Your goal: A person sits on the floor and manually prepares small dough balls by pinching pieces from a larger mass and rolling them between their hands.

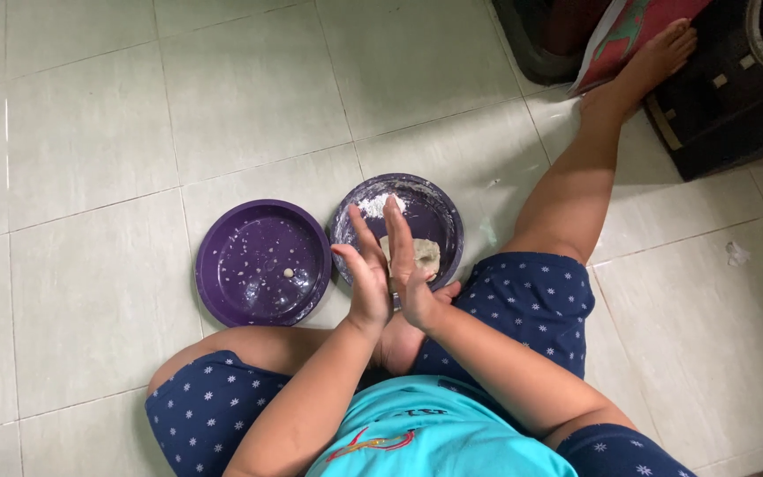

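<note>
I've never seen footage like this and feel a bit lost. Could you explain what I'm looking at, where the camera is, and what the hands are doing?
There is no machine here. One camera is worn on a person's head and looks straight down, so you see that person's own arms, lap and legs as they sit on a pale tiled floor.

The left hand and right hand are raised with palms facing each other, close together. Whether anything is pressed between them cannot be seen.

Under the hands sits a purple bowl, dusted with white flour and holding a pale lump of dough. Beside it lies a purple plate, speckled with small white bits.

At the top right, by the outstretched foot, are dark objects and a red sheet.
</note>
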